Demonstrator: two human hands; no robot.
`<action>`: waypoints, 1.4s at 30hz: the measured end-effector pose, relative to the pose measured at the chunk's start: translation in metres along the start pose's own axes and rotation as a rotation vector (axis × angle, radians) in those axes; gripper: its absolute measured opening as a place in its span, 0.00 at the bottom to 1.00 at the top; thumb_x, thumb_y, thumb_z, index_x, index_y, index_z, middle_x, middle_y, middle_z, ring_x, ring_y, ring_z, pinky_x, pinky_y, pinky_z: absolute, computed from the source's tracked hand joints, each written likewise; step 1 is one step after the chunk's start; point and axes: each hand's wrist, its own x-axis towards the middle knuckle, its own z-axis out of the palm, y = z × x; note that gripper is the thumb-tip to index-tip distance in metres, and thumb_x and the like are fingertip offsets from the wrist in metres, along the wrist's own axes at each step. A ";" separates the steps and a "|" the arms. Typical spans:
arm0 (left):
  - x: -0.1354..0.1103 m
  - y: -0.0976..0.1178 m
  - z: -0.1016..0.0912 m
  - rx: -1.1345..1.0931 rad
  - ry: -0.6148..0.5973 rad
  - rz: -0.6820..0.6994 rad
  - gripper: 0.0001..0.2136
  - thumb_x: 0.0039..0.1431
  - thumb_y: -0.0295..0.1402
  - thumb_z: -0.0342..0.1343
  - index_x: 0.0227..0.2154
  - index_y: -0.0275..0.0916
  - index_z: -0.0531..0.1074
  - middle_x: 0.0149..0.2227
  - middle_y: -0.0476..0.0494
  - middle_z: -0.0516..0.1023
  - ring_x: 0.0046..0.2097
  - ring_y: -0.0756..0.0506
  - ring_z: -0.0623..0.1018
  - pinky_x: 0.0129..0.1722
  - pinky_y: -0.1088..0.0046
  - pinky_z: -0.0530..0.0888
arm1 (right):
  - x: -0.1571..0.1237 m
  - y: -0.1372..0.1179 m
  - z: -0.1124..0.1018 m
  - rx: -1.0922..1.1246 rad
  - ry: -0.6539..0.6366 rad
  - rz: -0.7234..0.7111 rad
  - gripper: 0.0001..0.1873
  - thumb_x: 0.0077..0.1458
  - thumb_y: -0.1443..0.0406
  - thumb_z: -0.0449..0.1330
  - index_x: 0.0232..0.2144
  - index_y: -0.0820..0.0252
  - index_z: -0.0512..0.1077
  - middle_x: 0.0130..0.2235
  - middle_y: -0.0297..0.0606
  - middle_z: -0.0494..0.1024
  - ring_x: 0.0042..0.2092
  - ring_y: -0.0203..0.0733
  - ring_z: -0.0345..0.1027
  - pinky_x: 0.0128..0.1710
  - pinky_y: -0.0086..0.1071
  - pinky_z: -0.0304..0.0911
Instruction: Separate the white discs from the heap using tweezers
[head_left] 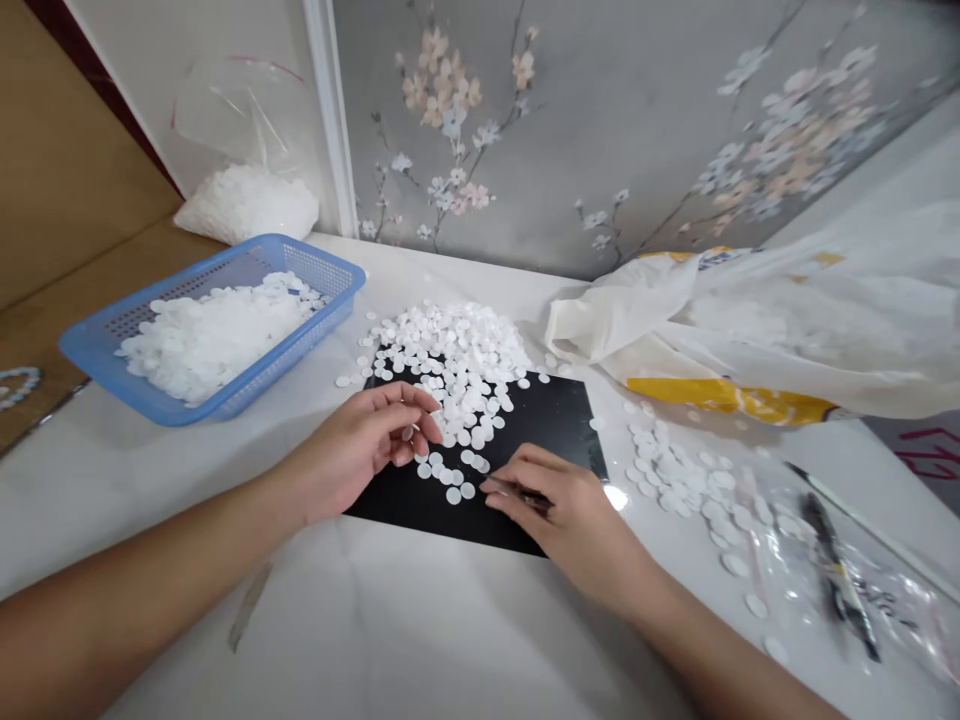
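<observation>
Right grip (pixel 559 500) beside loose white discs (pixel 454 477)

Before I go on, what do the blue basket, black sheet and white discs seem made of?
Blue basket: probably moulded plastic, smooth-rimmed with perforated walls. Black sheet: flat, straight-edged, low-sheen; perhaps plastic or card, I can't tell. White discs: thin, pale, mostly matte; possibly plastic or paper.
</observation>
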 end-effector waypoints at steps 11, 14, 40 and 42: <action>-0.002 -0.014 -0.003 1.162 -0.146 0.356 0.05 0.58 0.34 0.54 0.36 0.42 0.73 0.29 0.51 0.68 0.32 0.49 0.68 0.32 0.75 0.62 | -0.004 -0.001 -0.016 -0.129 -0.144 -0.128 0.12 0.62 0.66 0.52 0.44 0.56 0.73 0.34 0.36 0.75 0.33 0.38 0.71 0.33 0.29 0.63; -0.001 -0.020 -0.003 1.208 -0.185 0.388 0.04 0.59 0.32 0.55 0.37 0.42 0.72 0.32 0.51 0.70 0.35 0.48 0.69 0.34 0.75 0.63 | -0.005 -0.001 -0.015 -0.182 -0.176 -0.169 0.16 0.60 0.67 0.55 0.50 0.53 0.70 0.34 0.35 0.76 0.32 0.39 0.71 0.32 0.30 0.63; -0.001 0.005 -0.015 1.176 -0.230 0.360 0.08 0.61 0.27 0.47 0.31 0.40 0.71 0.36 0.48 0.74 0.39 0.47 0.72 0.39 0.72 0.66 | 0.009 0.007 0.001 0.133 0.208 0.135 0.03 0.53 0.66 0.54 0.30 0.57 0.68 0.27 0.32 0.71 0.27 0.35 0.63 0.25 0.27 0.57; -0.001 0.003 -0.014 1.204 -0.211 0.339 0.05 0.60 0.28 0.50 0.30 0.40 0.70 0.35 0.49 0.73 0.38 0.47 0.71 0.37 0.72 0.65 | 0.011 0.009 -0.001 0.111 0.245 0.136 0.05 0.55 0.66 0.54 0.32 0.57 0.70 0.27 0.33 0.72 0.27 0.35 0.62 0.25 0.27 0.57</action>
